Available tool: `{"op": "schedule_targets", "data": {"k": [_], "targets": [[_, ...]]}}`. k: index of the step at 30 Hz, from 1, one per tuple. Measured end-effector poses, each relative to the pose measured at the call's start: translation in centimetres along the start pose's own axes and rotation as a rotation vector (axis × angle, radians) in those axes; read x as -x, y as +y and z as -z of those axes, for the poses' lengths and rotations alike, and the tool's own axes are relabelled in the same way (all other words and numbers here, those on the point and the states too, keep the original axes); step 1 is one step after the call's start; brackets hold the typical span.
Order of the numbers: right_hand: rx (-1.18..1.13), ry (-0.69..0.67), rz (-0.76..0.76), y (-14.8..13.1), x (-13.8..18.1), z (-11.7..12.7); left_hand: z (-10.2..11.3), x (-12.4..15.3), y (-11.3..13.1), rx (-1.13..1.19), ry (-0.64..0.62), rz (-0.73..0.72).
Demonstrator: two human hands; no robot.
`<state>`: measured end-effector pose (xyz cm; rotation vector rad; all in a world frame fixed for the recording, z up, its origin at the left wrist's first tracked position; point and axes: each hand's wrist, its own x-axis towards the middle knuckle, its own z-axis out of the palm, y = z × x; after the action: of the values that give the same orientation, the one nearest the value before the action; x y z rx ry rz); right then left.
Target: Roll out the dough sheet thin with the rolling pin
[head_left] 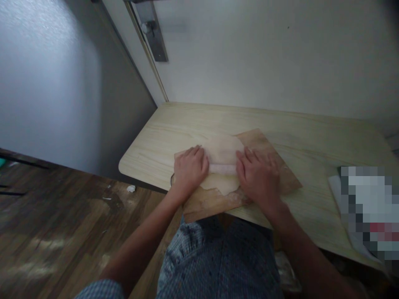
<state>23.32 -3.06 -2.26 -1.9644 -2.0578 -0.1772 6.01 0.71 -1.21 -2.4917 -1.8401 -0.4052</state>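
Note:
A flattened sheet of pale dough [222, 146] lies on a wooden board [202, 207], its outline uneven at the near side. Across the dough rests a light-coloured rolling pin [222, 169], of which only the middle stretch shows. My left hand [191, 166] is closed over the pin's left end, fingers curled and pointing away from me. Over the right end, my right hand [258, 172] is curled in the same way. Both palms hide the ends of the pin and parts of the dough's sides.
The board sits askew on a pale wood-grain table [311, 145], one corner jutting past its front edge. A white door with a metal handle plate [157, 41] stands behind. A blurred-out item [368, 207] lies at the right. Scraps dot the brown floor [77, 232].

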Motion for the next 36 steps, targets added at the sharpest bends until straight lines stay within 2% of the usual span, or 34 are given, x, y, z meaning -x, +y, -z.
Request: {"op": "schedule_targets", "data": {"k": [4,7,11,15,22,26,30,36], "targets": [[-0.016,0.073,0.026,-0.6,3.7,0.3,-0.2,3.7,0.4,-0.011,0.032,-0.04],[-0.014,0.069,0.067,-0.6,6.0,0.6,-0.3,5.8,0.4,-0.02,0.029,-0.04],[-0.005,0.036,0.123,-0.1,6.9,0.7,-0.4,6.3,0.4,-0.054,0.019,-0.039],[0.004,0.039,0.115,0.4,4.8,0.4,-0.3,3.9,0.5,-0.089,-0.004,-0.039],[0.008,-0.02,0.01,0.8,-1.1,0.1,-0.7,-1.7,0.7,-0.033,0.024,-0.045],[-0.016,-0.048,-0.015,1.7,-4.6,-0.4,-0.8,-4.8,0.8,0.002,-0.02,-0.011],[-0.061,-0.133,-0.057,2.9,-7.8,-1.2,-1.1,-7.9,0.6,0.041,-0.07,0.055],[-0.058,-0.097,-0.051,3.6,-10.2,-1.9,-2.0,-10.9,-0.1,0.102,-0.09,0.069]]}}
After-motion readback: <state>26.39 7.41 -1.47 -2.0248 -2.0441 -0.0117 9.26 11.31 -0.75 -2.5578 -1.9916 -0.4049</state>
